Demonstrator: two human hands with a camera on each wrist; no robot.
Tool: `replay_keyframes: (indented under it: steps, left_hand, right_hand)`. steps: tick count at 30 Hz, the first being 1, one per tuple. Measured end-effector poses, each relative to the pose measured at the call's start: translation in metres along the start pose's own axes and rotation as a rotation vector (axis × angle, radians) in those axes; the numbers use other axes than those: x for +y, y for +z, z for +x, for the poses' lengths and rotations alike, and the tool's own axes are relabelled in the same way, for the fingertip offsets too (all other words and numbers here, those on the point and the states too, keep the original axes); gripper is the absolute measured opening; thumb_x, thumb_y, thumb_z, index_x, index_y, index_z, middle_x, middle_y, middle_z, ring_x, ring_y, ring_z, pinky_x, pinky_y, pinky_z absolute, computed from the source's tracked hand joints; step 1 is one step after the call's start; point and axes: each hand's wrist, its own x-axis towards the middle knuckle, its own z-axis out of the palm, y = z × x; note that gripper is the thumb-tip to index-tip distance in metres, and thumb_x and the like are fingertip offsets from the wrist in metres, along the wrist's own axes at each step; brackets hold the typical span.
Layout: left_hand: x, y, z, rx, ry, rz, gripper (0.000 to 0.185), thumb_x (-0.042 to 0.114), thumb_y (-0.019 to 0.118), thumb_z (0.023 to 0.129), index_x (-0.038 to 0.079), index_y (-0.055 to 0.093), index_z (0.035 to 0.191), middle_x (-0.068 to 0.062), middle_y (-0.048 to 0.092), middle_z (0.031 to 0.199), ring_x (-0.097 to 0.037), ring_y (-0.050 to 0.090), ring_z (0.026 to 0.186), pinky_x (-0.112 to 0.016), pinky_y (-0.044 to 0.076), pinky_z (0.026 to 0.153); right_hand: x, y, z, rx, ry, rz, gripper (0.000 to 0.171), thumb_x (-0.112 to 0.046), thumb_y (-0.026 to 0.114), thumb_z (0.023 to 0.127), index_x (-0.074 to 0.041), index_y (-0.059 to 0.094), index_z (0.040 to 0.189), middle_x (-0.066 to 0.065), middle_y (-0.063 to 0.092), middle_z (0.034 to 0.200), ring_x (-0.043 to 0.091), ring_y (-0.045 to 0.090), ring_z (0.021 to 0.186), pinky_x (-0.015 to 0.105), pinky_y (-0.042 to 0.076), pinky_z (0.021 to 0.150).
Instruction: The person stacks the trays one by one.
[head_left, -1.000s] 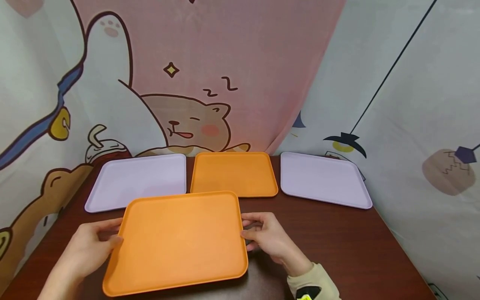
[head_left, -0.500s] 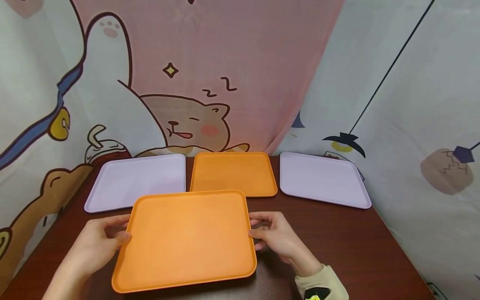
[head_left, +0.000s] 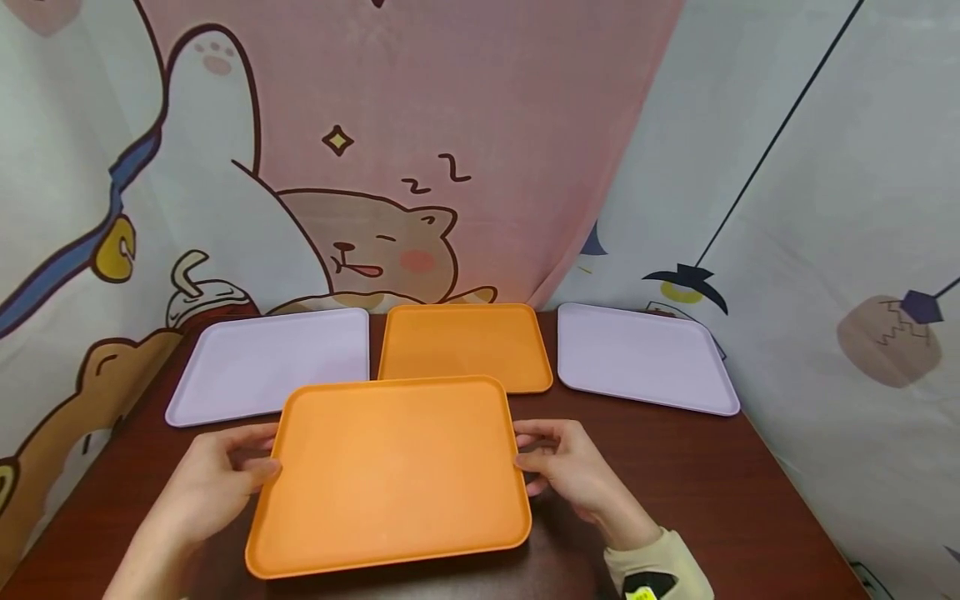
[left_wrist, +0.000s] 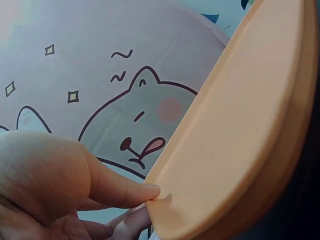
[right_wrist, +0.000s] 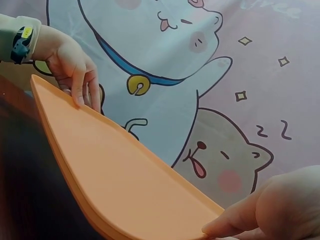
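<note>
**Two hands, one orange tray, three more behind**

Cartoon-printed cloth hangs behind and to both sides of the dark brown wooden bench (head_left: 675, 483): a sleeping bear on pink at the back, a white cat with a blue collar and yellow bell to the left.

Nearest the person, a large orange rectangular plastic tray (head_left: 390, 471) is held by both side rims, its near edge clear of the bench top. The left hand (head_left: 213, 483) grasps the left rim, thumb on the upper face and fingers curled beneath; the left wrist view shows the thumb (left_wrist: 117, 187) pressed to the rim's corner. The right hand (head_left: 573, 471), with a pale sleeve cuff at its wrist, pinches the right rim the same way, thumb above and fingers under. Each grip is clenched on the tray.

Along the back of the bench lie three more trays in a row: a lilac rectangular plastic tray (head_left: 273, 362) at the left, a smaller-looking orange plastic tray (head_left: 465, 346) in the middle, and a second lilac plastic tray (head_left: 641, 358) at the right. The held tray's far edge sits just in front of the middle one, overlapping it in view.
</note>
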Motion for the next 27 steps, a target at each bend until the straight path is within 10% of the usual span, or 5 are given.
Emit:
replay_keyframes:
  steps: [27]
  left_hand:
    - [0.021, 0.034, 0.012, -0.025, -0.034, -0.1, 0.048, -0.008, 0.069, 0.095, -0.01, 0.058, 0.142, -0.027, 0.065, 0.13, -0.033, 0.072, 0.107, -0.035, 0.062, 0.075]
  right_hand:
    - [0.001, -0.032, -0.01, 0.067, -0.03, -0.058, 0.053, 0.008, 0.069, 0.091, 0.017, 0.055, 0.141, 0.022, 0.066, 0.112, 0.022, 0.067, 0.085, 0.034, 0.06, 0.054]
